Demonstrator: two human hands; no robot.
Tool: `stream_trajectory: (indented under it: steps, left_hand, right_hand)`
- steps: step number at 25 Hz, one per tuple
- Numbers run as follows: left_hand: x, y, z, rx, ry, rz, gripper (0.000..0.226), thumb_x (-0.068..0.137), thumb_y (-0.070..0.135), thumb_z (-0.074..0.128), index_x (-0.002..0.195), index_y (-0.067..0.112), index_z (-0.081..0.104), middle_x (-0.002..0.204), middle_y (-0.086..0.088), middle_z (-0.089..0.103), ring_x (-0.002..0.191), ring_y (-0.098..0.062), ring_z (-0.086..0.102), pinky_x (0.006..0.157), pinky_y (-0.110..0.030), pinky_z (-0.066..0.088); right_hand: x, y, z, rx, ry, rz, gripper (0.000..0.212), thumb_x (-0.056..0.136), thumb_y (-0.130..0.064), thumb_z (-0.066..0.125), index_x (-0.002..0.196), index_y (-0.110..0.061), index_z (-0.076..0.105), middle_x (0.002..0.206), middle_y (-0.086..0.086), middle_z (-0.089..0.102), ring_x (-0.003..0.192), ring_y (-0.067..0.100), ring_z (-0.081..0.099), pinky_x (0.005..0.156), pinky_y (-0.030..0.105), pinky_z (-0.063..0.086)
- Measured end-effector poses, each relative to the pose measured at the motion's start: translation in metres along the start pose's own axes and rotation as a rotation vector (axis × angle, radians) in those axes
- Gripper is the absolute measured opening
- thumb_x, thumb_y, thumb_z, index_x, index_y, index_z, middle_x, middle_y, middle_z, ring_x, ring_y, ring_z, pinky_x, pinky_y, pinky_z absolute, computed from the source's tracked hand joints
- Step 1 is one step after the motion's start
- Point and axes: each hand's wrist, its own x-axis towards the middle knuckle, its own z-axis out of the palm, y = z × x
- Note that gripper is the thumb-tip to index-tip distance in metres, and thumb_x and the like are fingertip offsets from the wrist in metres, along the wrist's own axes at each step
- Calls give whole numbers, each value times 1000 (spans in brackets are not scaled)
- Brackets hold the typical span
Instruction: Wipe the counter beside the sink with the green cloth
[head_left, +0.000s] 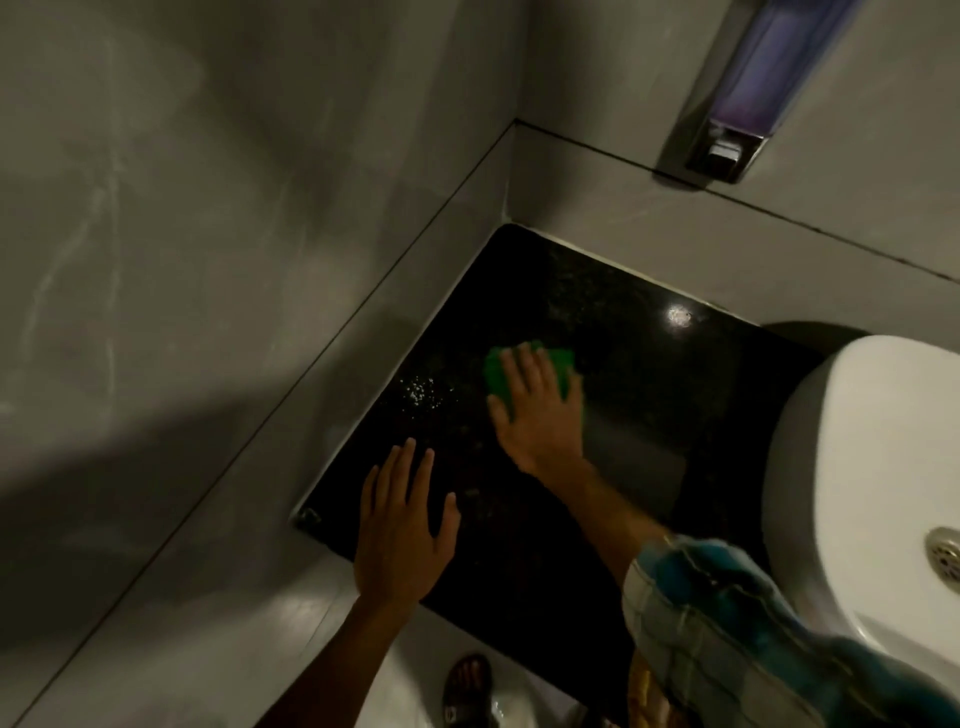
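Observation:
A black speckled stone counter (639, 364) fills the corner between two grey walls, left of a white sink (862, 467). The green cloth (561, 366) lies flat near the counter's middle, and my right hand (540, 410) presses down on it with fingers spread, covering most of it. My left hand (402, 525) rests flat on the counter's near left edge, fingers apart, holding nothing. Small white droplets or specks (421, 389) glint on the counter just left of the cloth.
A soap dispenser (748, 88) with purple liquid hangs on the back wall above the counter. The sink's metal drain (945, 558) shows at the right edge. Below the counter edge, a sandalled foot (467, 686) stands on the pale floor.

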Motion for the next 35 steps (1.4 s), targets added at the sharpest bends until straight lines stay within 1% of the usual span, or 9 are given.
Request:
stream_trajectory:
  steps: [4,8,10,18,22,25,32,33,35]
  left_hand:
    - [-1,-1,-2,-4,3,1,61,92,50,34,144,17,38,155,-9,34,145,-24,26,118,-44,22]
    - [-1,-1,3,-40,31,-18,59,91,48,40,143,19,38,155,-7,35,145,-23,26,118,-46,25]
    - [-1,-2,4,-48,35,-17,59,91,48,41,143,20,38,155,-7,34,145,-22,25,118,-47,25]
    - [-28,-11,-7,-210,205,-211,55,92,29,46,142,8,39,151,-14,40,139,-30,35,113,-50,33]
    - [-55,-28,-17,-194,142,-185,53,92,25,45,140,2,42,147,-19,44,136,-35,40,109,-50,39]
    - [-42,-23,-23,-166,146,-150,50,91,23,48,137,3,47,143,-19,48,133,-35,43,107,-50,41]
    - [25,2,-9,-78,53,74,48,97,28,43,141,8,42,150,-17,39,142,-31,31,116,-47,30]
    - [31,0,-7,-69,33,56,49,97,30,41,141,9,40,151,-17,37,142,-31,29,117,-46,27]
    - [35,-2,-1,-35,31,32,50,97,33,38,141,9,40,151,-18,37,142,-31,29,117,-46,26]
  right_hand:
    - [-59,53,-5,-69,-52,-227,63,87,-49,37,146,-28,30,153,3,38,142,22,32,109,60,30]
    - [-26,133,-17,14,-38,254,58,93,-45,37,147,-29,26,158,5,25,146,23,19,112,62,17]
    - [2,112,-14,39,-25,320,55,95,-43,34,147,-29,23,159,3,22,147,20,15,113,62,14]
    - [-6,-90,15,28,-96,-298,56,94,-44,33,148,-27,28,157,1,29,147,21,18,114,59,8]
    - [-78,-87,19,-1,-76,-593,53,88,-45,40,140,-30,43,147,-1,47,140,22,36,112,59,19]
    - [-80,-21,11,-63,-5,-369,55,86,-42,46,139,-31,44,148,0,46,140,21,37,109,59,27]
    - [-45,99,-20,146,30,611,58,95,-38,37,149,-26,20,161,5,16,148,23,8,111,68,11]
    - [-43,88,-17,170,9,639,58,95,-40,34,150,-28,18,162,3,13,148,21,6,112,68,8]
    - [-44,57,-5,122,-12,406,58,95,-43,32,149,-32,17,162,-1,14,148,20,7,112,65,7]
